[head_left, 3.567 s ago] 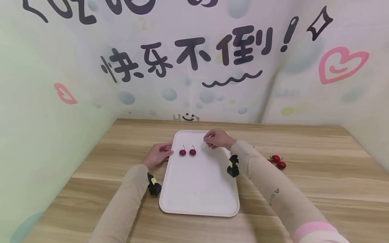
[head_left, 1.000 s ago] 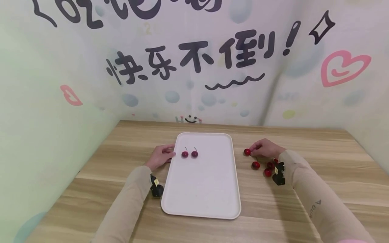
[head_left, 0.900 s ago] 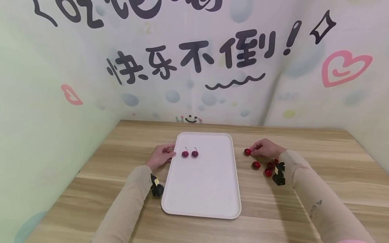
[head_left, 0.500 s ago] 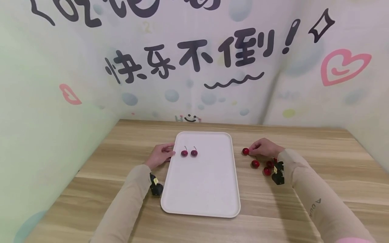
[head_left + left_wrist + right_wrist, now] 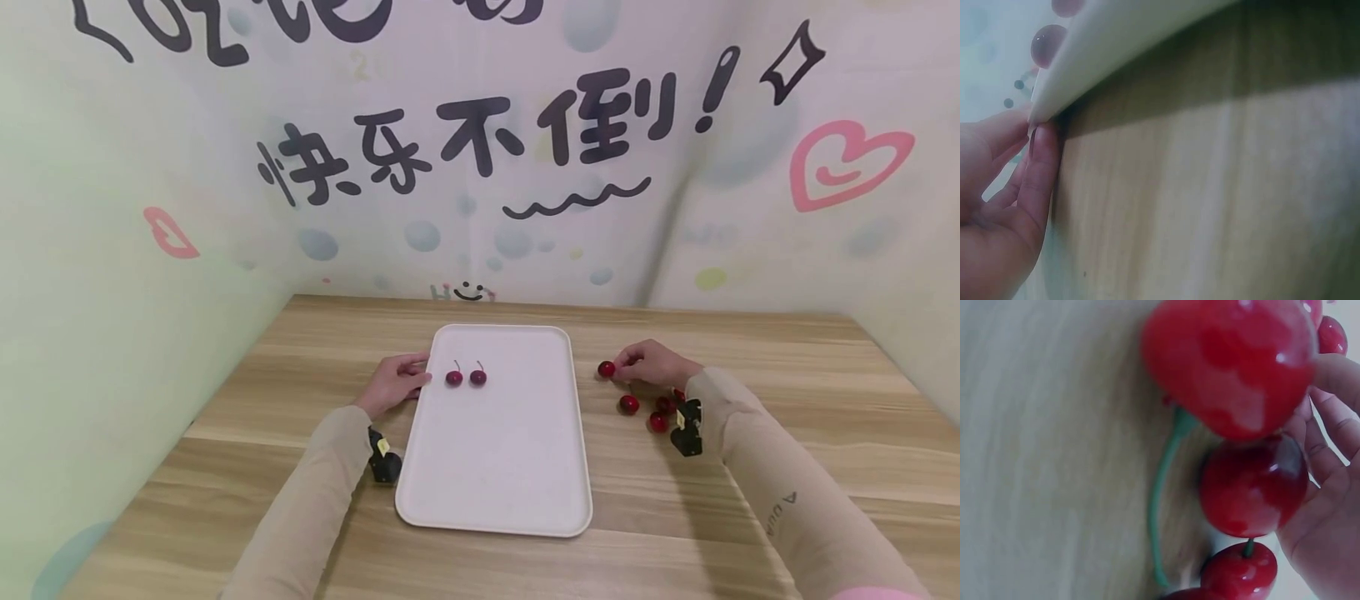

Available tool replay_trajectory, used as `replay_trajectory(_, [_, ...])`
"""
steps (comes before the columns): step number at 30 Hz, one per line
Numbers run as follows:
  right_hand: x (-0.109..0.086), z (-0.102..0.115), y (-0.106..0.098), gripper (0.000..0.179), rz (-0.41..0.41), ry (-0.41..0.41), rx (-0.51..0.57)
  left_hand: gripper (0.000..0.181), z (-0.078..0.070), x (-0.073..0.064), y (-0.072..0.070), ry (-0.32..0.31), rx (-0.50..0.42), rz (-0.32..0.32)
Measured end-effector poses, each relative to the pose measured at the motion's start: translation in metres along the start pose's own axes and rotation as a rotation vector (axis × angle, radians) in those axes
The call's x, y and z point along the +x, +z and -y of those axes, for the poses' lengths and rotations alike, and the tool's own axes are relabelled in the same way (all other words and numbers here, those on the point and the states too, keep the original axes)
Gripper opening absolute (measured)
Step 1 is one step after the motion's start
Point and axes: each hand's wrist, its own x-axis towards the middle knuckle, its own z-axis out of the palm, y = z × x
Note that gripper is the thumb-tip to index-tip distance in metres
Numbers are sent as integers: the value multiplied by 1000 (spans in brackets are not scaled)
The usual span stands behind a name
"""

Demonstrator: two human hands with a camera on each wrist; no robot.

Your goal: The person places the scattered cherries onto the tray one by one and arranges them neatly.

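My left hand [image 5: 392, 385] grips the left rim of a white tray [image 5: 495, 475], its thumb and fingers at the edge in the left wrist view. Two dark red cherries [image 5: 477, 378] with upright stems stand side by side on the tray's far left part. To the right of the tray, my right hand [image 5: 651, 364] pinches another cherry [image 5: 606, 369] at its fingertips, close over the table. Below that hand several red cherries [image 5: 628, 405] lie loosely grouped. One large cherry [image 5: 1235, 362] with a green stem fills the right wrist view's top and covers part of the fingers.
The wooden table [image 5: 787, 400] reaches back to a printed wall cloth [image 5: 480, 242]. Black wrist cameras [image 5: 385, 462] hang from both sleeves, the right one [image 5: 687, 429] partly over the loose cherries.
My right hand has gone from over the tray to the cherries at the right. Over the last half second its pinched cherry rises slightly. The left hand stays at the tray's rim.
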Motion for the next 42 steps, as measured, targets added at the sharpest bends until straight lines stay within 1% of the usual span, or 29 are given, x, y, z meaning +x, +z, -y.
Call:
replay_trajectory(3, [0, 1, 0, 13, 3, -6, 1, 41, -1, -1, -1, 14, -4, 3])
replay_trajectory(6, [0, 1, 0, 13, 13, -9, 12, 41, -1, -2, -1, 7, 4, 1])
replay_trajectory(7, [1, 1, 0, 13, 19, -11, 18, 41, -2, -1, 0, -17, 18, -2])
replay_trajectory(11, [1, 2, 0, 13, 32, -21, 27, 42, -3, -1, 1, -34, 34, -3])
replay_trajectory(20, [1, 4, 0, 19, 23, -9, -6, 43, -4, -2, 1, -36, 30, -2])
replay_trajectory(23, [1, 5, 1, 19, 22, -5, 2, 43, -5, -2, 1, -40, 30, -2])
replay_trajectory(26, [1, 5, 1, 18, 0, -14, 5, 43, -5, -2, 1, -40, 30, 0])
replay_trajectory(32, [3, 7, 4, 17, -76, -46, -27, 43, -3, -1, 1, -44, 32, 0])
replay_trajectory(35, [4, 9, 5, 17, -91, -37, -3, 43, -2, 0, 1, -44, 36, -2])
replay_trajectory(42, [4, 16, 7, 22, -96, -20, 77, 43, -2, 0, 1, -37, 30, -3])
